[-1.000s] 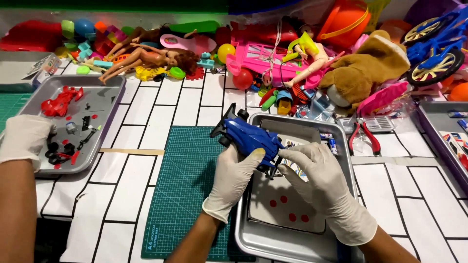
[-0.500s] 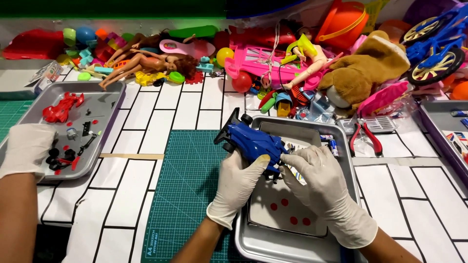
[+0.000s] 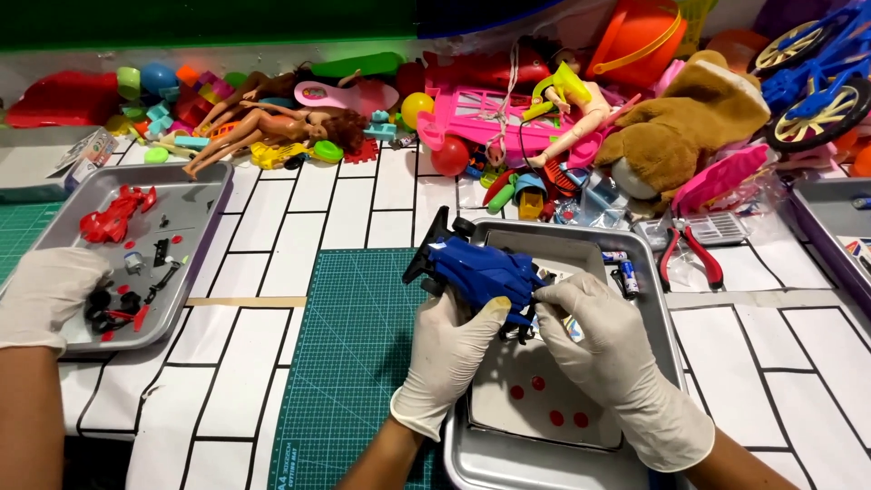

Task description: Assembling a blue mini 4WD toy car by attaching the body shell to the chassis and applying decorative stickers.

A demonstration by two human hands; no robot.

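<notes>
Shifted slightly nearer: blue toy car [image 3: 481,272], gripped in left hand [image 3: 454,354] and right hand [image 3: 608,354] over metal tray [image 3: 653,299]; best kept steady, low.

I grip a blue toy car [image 3: 481,272] between my left hand [image 3: 449,358] and right hand [image 3: 603,349], above a metal tray [image 3: 653,299].

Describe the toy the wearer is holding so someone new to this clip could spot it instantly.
Find the metal tray at centre right, beside the green cutting mat. Over its near-left part, the left hand and right hand, both in white gloves, grip a blue toy car. It is the only toy off the table; the red toy car lies in another tray.
</notes>
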